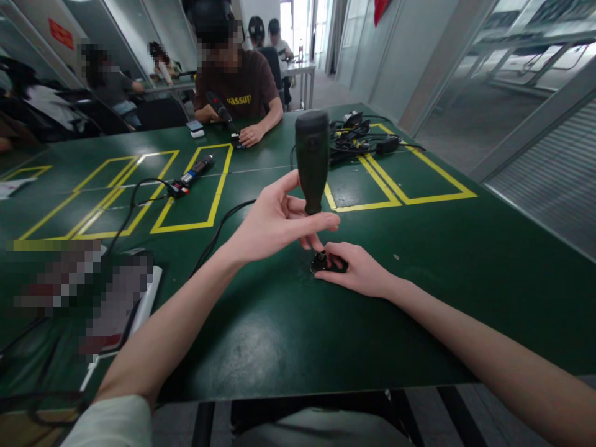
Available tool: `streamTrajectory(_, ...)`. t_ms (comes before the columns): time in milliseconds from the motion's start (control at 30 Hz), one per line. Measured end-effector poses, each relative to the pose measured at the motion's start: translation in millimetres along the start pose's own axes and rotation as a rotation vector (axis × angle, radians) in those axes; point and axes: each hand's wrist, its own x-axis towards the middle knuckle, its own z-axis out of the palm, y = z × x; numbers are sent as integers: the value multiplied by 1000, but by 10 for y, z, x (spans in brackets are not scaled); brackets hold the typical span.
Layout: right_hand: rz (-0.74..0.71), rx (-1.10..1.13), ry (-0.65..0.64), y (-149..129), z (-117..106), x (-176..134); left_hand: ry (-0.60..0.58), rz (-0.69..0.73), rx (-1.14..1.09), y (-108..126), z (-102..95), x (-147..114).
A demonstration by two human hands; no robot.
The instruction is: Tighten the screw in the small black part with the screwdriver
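My left hand (279,217) is closed around the lower part of a black electric screwdriver (313,155). The tool stands upright, wide at the top and narrowing downward; its tip is hidden behind my fingers. Just below it, my right hand (356,270) pinches a small black part (320,262) against the green table (447,292). That part looks round at its left end, with a small upright piece on top. Whether the tool touches the part cannot be made out.
A tangle of black cables (358,136) lies beyond the screwdriver. Another corded electric screwdriver (190,177) rests to the left, near yellow tape rectangles (214,205). Blurred flat devices (118,298) lie beside my left forearm. Across the table a co-worker (237,81) holds a similar tool.
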Motion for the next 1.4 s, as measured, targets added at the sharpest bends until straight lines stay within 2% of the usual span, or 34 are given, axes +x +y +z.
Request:
streamTrajectory(300,-5,23,10,1,0,-4,-100,-22,31,99,-54,-38)
streamTrajectory(567,-5,27,15,8,8,-12,-83,-73,-103,-4,28,-18)
streamTrajectory(900,-33,34,31,13,-19,-25,-244,-77,-222,-15,-13,11)
streamTrajectory(1200,-20,37,16,17,-22,-41,-184,-80,-207,-28,4,5)
streamTrajectory(1400,-13,32,16,31,-7,-42,-228,-65,-212,-44,-14,17)
